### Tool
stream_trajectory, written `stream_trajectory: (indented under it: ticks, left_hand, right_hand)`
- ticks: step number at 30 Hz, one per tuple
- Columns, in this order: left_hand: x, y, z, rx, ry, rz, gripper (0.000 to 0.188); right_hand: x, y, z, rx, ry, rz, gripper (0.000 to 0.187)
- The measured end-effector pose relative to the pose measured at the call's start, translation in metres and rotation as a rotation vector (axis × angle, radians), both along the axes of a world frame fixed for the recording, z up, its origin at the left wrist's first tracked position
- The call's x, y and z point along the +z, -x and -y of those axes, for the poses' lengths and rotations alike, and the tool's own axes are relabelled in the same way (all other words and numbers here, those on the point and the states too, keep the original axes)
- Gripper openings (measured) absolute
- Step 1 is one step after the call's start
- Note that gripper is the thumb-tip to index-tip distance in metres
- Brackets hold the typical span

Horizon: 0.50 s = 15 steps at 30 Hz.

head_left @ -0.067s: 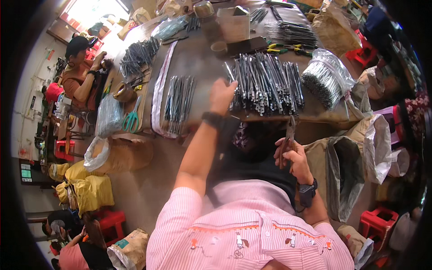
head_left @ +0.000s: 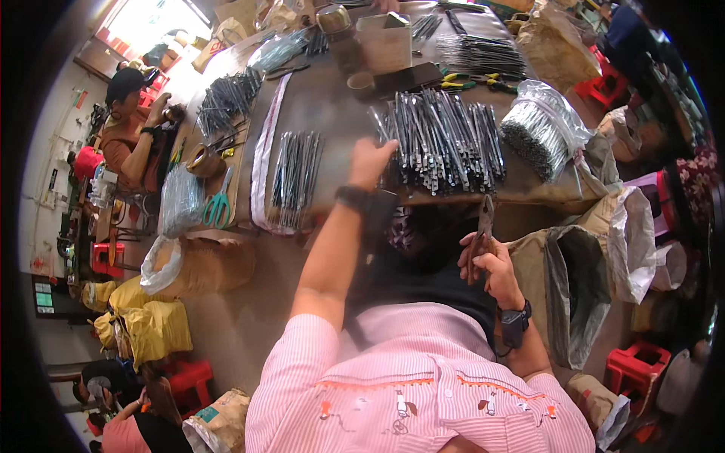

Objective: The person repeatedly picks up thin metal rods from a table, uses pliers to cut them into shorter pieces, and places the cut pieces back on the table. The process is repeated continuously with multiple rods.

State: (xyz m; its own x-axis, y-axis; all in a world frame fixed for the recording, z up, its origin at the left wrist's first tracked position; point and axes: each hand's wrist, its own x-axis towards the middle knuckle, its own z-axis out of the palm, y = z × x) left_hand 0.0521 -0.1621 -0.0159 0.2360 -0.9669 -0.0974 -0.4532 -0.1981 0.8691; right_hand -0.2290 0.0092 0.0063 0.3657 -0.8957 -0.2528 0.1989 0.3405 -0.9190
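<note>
My left hand (head_left: pixel 368 163) is at the left edge of a large pile of thin dark metal strips (head_left: pixel 445 140), lying side by side on the table. Its fingers are curled and drawn together; what they pinch, if anything, is hidden behind the hand. Below the table's front edge, my right hand (head_left: pixel 495 270) grips a pair of pliers (head_left: pixel 482 234) by the reddish-brown handles, with the jaws pointing up toward the pile. To the left lies a smaller, neat group of similar strips (head_left: pixel 296 177).
Right of the pile lies a plastic-wrapped bundle of rods (head_left: pixel 540 132). Pliers with yellow-green handles (head_left: pixel 461 81) and a clear tub (head_left: pixel 384 41) are farther back. Teal scissors (head_left: pixel 217 208) lie left. Open sacks (head_left: pixel 578 279) stand at right. A co-worker (head_left: pixel 128 136) sits at left.
The whole view has shifted slightly, moving the table's things a little to the left. Part of another person's hand now shows at the far table edge. My hands keep nearly the same pose.
</note>
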Motion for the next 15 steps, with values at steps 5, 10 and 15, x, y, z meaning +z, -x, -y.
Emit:
stream_trajectory:
  ticks: [5, 10, 15]
  left_hand:
    - [-0.022, -0.023, -0.008, -0.062, -0.197, -0.457, 0.019]
    - [-0.033, -0.058, -0.020, -0.291, 0.076, -0.211, 0.015]
    - [-0.023, -0.067, -0.032, -0.069, -0.177, -0.749, 0.017]
  right_hand:
    - [-0.012, 0.013, -0.004, -0.068, -0.097, 0.083, 0.037]
    - [-0.021, 0.024, 0.002, -0.132, -0.112, 0.104, 0.038]
    - [-0.023, 0.035, 0.015, -0.274, -0.139, 0.259, 0.032]
